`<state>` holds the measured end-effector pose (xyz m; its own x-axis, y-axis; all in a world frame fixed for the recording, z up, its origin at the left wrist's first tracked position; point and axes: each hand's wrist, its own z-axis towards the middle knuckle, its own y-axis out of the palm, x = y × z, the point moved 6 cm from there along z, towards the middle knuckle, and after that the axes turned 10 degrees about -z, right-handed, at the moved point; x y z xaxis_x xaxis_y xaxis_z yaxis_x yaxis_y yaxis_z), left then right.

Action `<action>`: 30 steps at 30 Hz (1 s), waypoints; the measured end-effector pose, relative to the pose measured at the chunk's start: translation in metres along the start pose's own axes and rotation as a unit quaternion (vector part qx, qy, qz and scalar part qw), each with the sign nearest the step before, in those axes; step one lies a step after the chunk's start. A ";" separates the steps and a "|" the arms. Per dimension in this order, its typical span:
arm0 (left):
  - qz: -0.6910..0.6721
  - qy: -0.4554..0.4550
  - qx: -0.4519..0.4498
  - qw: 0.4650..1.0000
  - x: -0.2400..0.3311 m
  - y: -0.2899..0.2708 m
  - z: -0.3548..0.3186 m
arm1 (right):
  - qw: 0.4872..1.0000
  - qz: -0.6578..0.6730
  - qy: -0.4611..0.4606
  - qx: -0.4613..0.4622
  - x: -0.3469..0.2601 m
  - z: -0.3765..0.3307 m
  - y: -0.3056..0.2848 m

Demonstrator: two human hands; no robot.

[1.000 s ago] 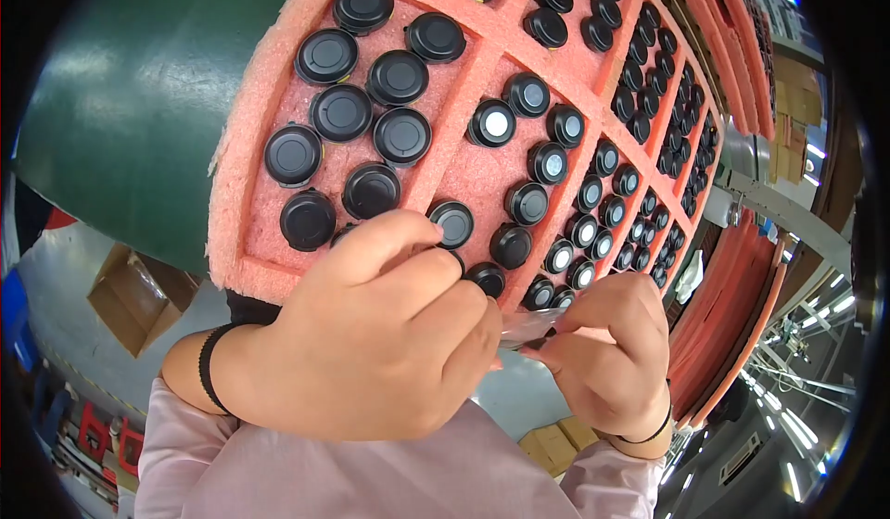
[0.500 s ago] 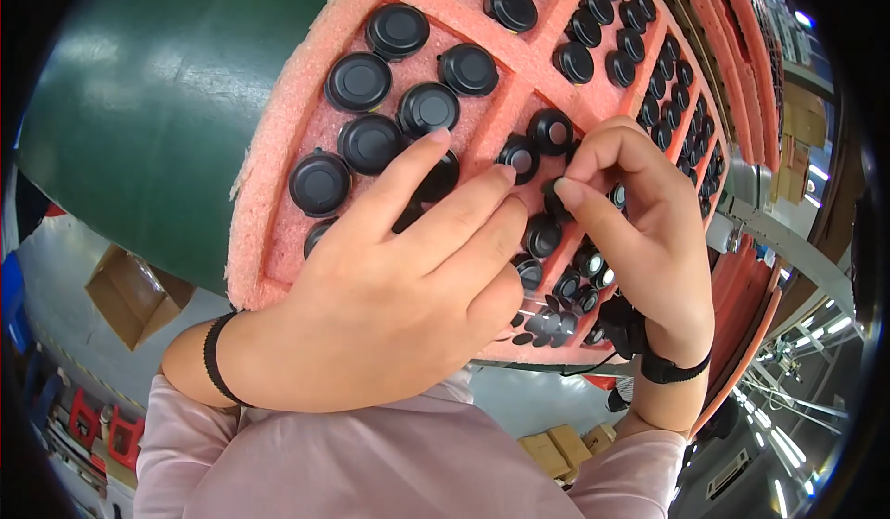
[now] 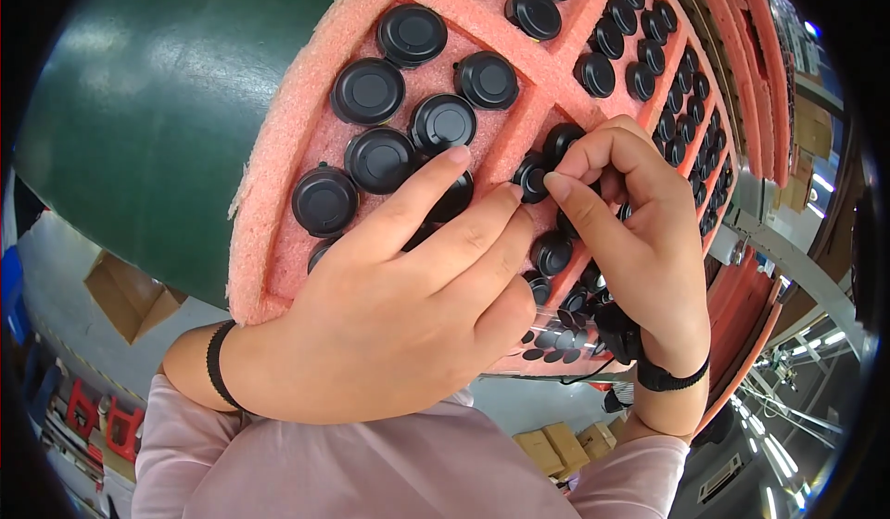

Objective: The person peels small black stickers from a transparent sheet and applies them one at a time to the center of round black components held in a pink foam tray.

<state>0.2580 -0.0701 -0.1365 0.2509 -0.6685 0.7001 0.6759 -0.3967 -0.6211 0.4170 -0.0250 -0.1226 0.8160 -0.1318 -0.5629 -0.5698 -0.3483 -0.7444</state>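
Note:
My left hand (image 3: 399, 306) lies over a pink foam tray (image 3: 278, 158) with its fingers stretched out. Its index fingertip rests at the edge of a large round black part (image 3: 443, 122), and its middle fingertip is at a smaller round black part (image 3: 530, 178). Close beside that smaller part, my right hand (image 3: 640, 227) is closed, thumb and index finger pinched together. Whatever lies between those fingertips is hidden. Part of the large black pieces and the compartment below are covered by my hands.
Foam ribs divide the tray into compartments holding several round black parts (image 3: 358, 91). A dark green table surface (image 3: 167, 83) extends at left. Clear plastic with small dark discs (image 3: 561, 341) is near the tray's front edge. An open cardboard box (image 3: 130, 297) stands on the floor.
The tray appears shifted slightly right and down in view. My right hand's pinch has moved slightly left, against the smaller black part by my left middle fingertip. My left hand stays spread.

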 end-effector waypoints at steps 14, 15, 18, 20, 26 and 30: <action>-0.011 -0.011 -0.016 1.000 -0.001 0.000 0.000 | 1.000 -0.021 -0.009 0.014 -0.003 0.000 0.002; -0.010 -0.011 -0.015 1.000 -0.001 0.000 0.000 | 0.999 -0.029 -0.010 0.015 -0.004 0.000 0.002; -0.014 -0.012 -0.012 1.000 -0.002 0.000 0.000 | 0.999 -0.032 -0.006 0.016 -0.004 0.001 0.004; -0.012 -0.011 -0.011 1.000 -0.002 0.001 0.000 | 1.000 -0.022 0.006 0.015 -0.002 0.001 0.005; -0.009 -0.012 -0.006 1.000 -0.001 0.000 0.001 | 0.999 -0.031 -0.005 0.038 -0.001 -0.002 0.004; 0.004 -0.003 -0.002 1.000 0.000 -0.001 0.001 | 0.993 -0.080 -0.042 0.082 -0.003 -0.010 -0.008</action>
<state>0.2583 -0.0690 -0.1353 0.2603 -0.6673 0.6979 0.6711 -0.3946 -0.6276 0.4201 -0.0309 -0.1108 0.8906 -0.0073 -0.4548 -0.4468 -0.2020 -0.8716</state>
